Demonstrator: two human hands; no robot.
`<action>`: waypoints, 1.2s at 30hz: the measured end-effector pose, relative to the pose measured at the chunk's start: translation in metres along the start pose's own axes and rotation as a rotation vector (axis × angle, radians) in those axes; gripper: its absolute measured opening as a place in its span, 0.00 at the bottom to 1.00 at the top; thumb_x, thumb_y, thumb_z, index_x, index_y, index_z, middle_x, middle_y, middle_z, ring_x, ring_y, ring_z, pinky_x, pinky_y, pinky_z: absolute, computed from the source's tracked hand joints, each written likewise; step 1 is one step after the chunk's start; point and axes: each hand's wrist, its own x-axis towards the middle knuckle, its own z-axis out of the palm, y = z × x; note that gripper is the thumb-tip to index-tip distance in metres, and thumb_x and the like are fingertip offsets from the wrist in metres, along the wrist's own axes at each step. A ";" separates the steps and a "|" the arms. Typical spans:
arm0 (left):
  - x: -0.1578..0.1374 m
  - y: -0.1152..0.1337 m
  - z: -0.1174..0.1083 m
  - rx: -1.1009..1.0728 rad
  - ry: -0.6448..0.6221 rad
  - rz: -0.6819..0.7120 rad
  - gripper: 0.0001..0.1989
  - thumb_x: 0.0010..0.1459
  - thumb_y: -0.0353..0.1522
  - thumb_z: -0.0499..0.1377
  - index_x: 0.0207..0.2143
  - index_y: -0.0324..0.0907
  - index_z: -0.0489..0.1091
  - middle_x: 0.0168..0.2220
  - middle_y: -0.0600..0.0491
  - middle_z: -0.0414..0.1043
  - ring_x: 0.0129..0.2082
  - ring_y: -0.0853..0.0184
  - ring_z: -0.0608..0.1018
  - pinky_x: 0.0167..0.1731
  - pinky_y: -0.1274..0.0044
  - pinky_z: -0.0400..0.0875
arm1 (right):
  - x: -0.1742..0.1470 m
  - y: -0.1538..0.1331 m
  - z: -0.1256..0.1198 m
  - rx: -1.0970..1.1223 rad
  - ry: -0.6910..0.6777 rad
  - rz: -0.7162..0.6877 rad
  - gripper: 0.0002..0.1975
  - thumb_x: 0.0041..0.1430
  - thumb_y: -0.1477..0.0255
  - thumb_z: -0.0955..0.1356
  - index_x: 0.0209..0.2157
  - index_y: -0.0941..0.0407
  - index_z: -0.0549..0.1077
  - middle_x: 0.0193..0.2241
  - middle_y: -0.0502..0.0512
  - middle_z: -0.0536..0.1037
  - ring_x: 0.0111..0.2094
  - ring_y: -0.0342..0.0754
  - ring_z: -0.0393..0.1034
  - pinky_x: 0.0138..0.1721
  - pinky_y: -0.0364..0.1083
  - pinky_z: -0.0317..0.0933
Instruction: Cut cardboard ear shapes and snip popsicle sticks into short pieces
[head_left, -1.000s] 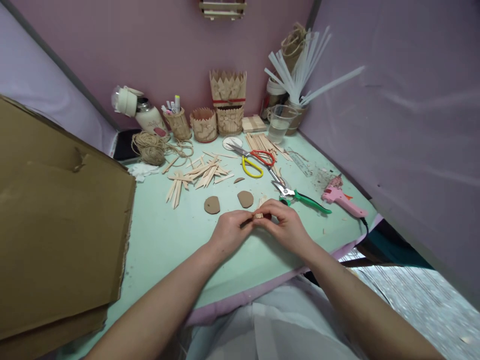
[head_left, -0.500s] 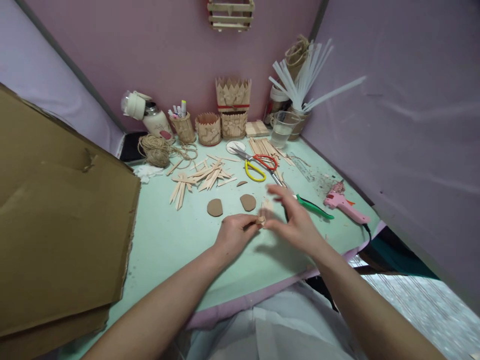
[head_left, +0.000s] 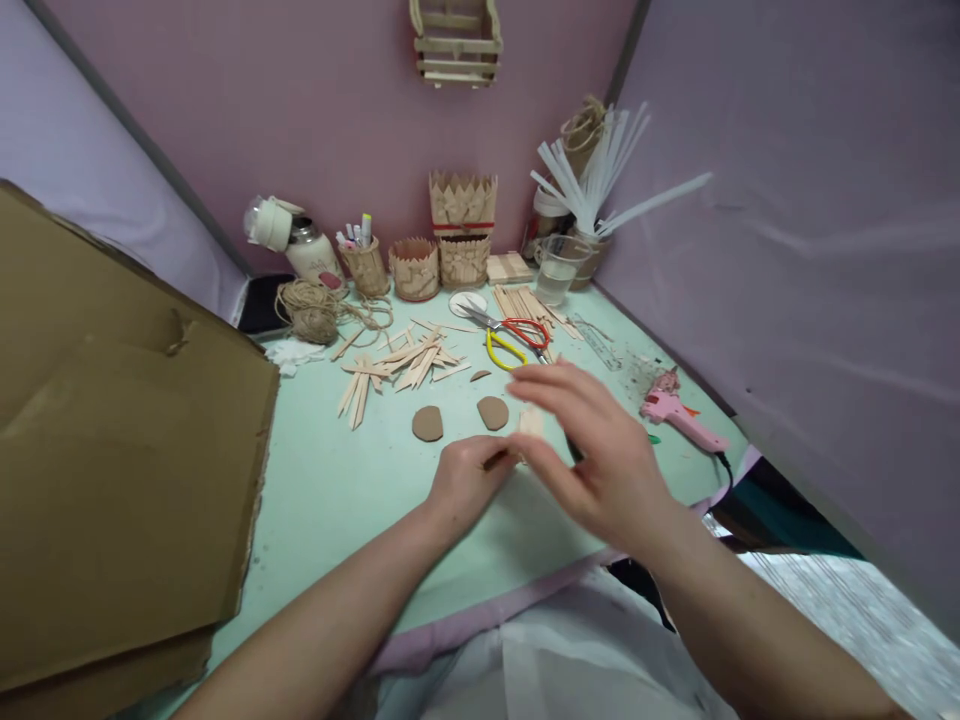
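Note:
My left hand (head_left: 466,482) rests low over the green table with its fingers pinched on a small piece of wood, mostly hidden now by my right thumb. My right hand (head_left: 604,450) hovers just beside it, thumb and fingers apart, the thumb tip close to the left fingertips. Pale wood pieces (head_left: 531,420) lie on the table between the two hands. Beyond my left hand are two brown cardboard discs, each with one straight edge: the left disc (head_left: 427,423) and the right disc (head_left: 493,413). A thin cardboard sliver (head_left: 480,375) lies farther back.
Scissors (head_left: 506,335) with red and yellow handles lie behind my right hand. Cut wooden sticks (head_left: 412,358) are scattered left of them. A pink glue gun (head_left: 682,415) lies at right, a cup of water (head_left: 559,270) at the back. Large cardboard (head_left: 127,430) stands at left.
My right hand has risen toward the camera and now covers the green-handled pliers and the left fingertips. My left hand keeps its pinch in nearly the same place. The view has tilted slightly upward.

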 end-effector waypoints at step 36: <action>-0.002 0.002 0.003 0.223 0.122 0.126 0.07 0.54 0.24 0.58 0.26 0.41 0.73 0.27 0.55 0.76 0.28 0.71 0.74 0.31 0.80 0.64 | -0.093 -0.008 0.009 -0.270 -0.451 0.549 0.29 0.52 0.67 0.64 0.54 0.67 0.60 0.43 0.68 0.70 0.46 0.62 0.66 0.47 0.58 0.63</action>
